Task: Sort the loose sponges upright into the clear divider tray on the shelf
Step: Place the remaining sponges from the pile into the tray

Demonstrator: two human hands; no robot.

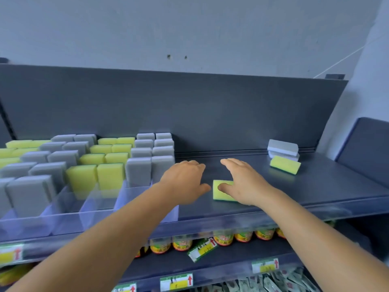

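Observation:
A clear divider tray (pixel 99 209) fills the left half of the dark shelf (pixel 326 186), its lanes packed with upright grey sponges (pixel 139 171) and yellow sponges (pixel 110 175). A loose yellow sponge (pixel 219 191) lies flat on the shelf just right of the tray. My right hand (pixel 244 182) rests over its right side, thumb on its top, fingers spread. My left hand (pixel 185 182) hovers flat just left of that sponge, holding nothing. At the back right lie another loose yellow sponge (pixel 285 164) and two stacked grey sponges (pixel 283 149).
The shelf has a dark back panel (pixel 189 110) and a clear front lip (pixel 231 224). Below it, a lower shelf holds jars with yellow-green labels (pixel 223 239) and price tags (pixel 175 281). A dark side panel (pixel 366 144) stands at the right.

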